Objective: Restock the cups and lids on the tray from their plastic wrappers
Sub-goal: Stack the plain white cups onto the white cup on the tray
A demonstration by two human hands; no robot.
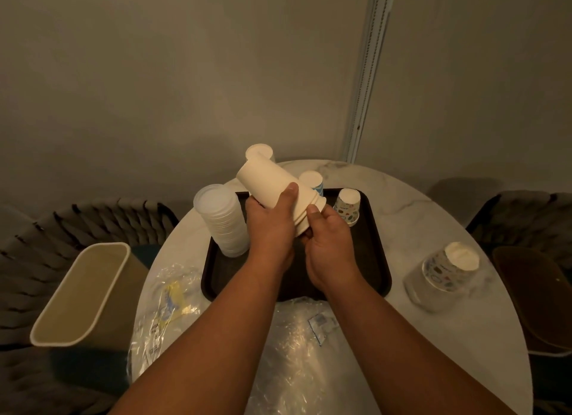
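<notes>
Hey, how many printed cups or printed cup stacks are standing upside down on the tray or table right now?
3. Two are on the tray: a blue-printed one partly hidden behind the held white cups, and another beside it. A wrapped stack stands on the table, right of the tray.

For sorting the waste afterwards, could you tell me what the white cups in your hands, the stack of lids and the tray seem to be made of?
White cups: probably matte paper; opaque, dull, with rolled rims. Stack of lids: likely thin plastic; frosted and translucent. Tray: dark, smooth, low sheen, perhaps moulded plastic; the dim light leaves it open.
</notes>
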